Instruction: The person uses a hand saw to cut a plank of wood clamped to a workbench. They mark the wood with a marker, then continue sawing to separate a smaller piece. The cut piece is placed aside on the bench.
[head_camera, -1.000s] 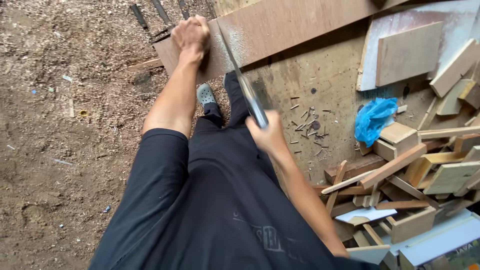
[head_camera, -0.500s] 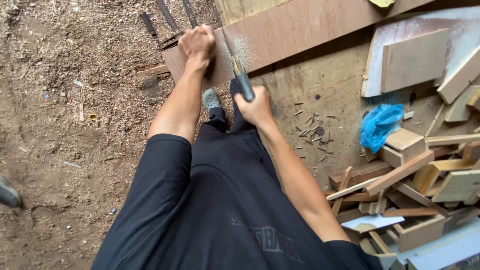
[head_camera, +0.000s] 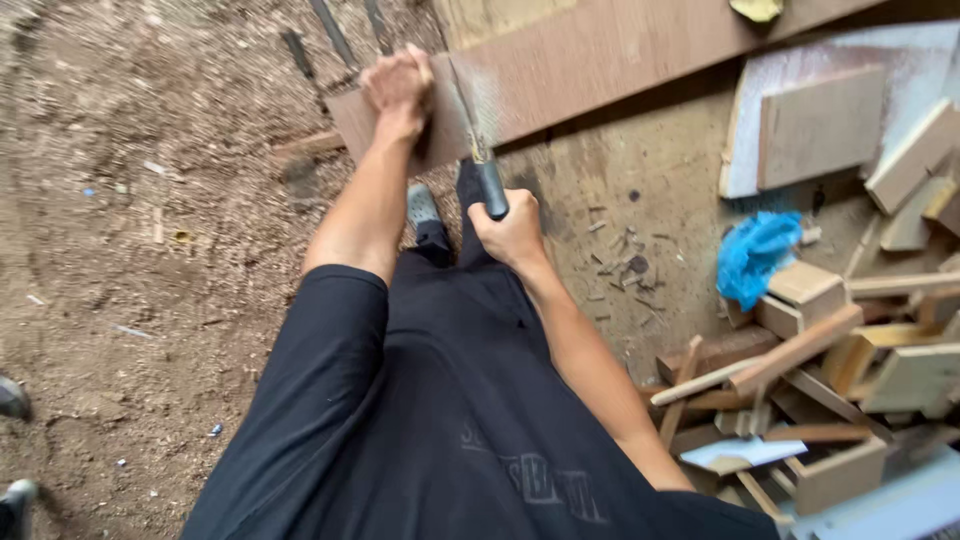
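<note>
I see right hand (head_camera: 512, 232) gripping the saw (head_camera: 478, 140), left hand (head_camera: 400, 85) at ten o'clock pinning the board (head_camera: 620, 55); a slip risks fingers.

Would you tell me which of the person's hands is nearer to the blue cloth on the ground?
The right hand, gripping the saw handle, is nearer the blue cloth, which lies off to its right. The left hand presses on the board, farther away.
</note>
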